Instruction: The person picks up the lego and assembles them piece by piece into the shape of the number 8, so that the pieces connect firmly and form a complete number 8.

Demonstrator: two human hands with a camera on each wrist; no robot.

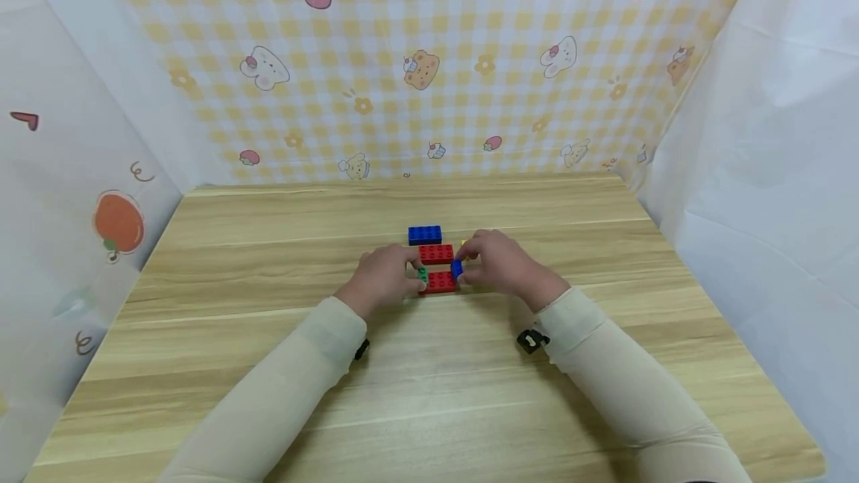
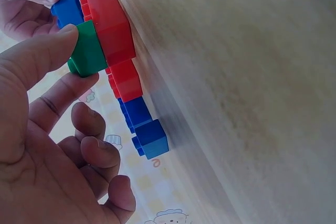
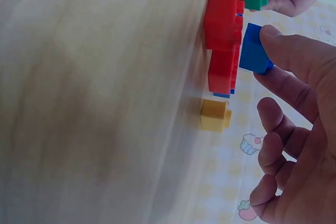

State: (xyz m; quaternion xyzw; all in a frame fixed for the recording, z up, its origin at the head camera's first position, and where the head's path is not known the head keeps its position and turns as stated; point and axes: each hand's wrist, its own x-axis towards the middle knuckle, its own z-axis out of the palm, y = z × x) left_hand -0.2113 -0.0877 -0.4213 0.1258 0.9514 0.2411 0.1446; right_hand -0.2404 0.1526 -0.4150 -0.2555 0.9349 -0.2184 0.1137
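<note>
left grip [image 1: 385, 278] pinches the green brick [image 2: 89, 50] at the left end of the near red brick [image 1: 441, 283]; right grip [image 1: 499, 265] pinches a small blue brick [image 3: 254, 50] just above the right end, gap showing. if that one goes down crooked, studs could miss and the base could skid, probably into the farther red brick [image 1: 436, 253]. no brands i can read, just a cut-off "lu" on the backdrop [image 1: 416, 28].

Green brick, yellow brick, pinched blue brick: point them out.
Green brick [image 2: 90, 50], left wrist view, side wall.
Yellow brick [image 3: 213, 115], right wrist view, side wall.
Pinched blue brick [image 3: 252, 52], right wrist view, side wall.
</note>
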